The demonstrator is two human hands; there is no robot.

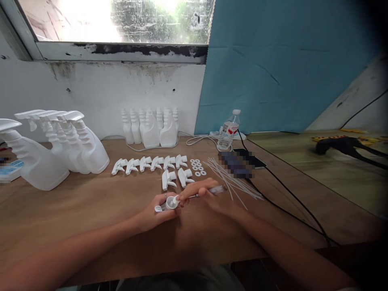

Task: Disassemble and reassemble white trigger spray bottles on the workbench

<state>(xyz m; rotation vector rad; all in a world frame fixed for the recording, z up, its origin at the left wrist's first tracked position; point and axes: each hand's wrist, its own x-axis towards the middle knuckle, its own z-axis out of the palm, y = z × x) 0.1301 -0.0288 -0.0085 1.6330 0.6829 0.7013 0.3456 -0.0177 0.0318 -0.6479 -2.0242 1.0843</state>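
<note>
My left hand [147, 216] is closed around a white spray trigger head [171, 203], its round collar opening turned up toward me. In my right hand [209, 199] is a thin screwdriver-like tool [218, 189] with a clear handle, lying across the fingers. My right fingertips meet the collar, where a small white piece stands; whether they pinch it I cannot tell. Just beyond my hands, more white trigger heads [145, 163] lie in a row, two of them nearer me. Flat white ring washers [198, 167] are grouped beside them, and thin white tubes [232, 180] lie loosely to the right.
White spray bottles with trigger heads [51, 161] stand at the left, next to a small box [12, 170]. Headless white bottles [151, 133] line the wall. A water bottle [227, 133], a pixelated dark object [235, 165] and black cables [291, 194] are on the right.
</note>
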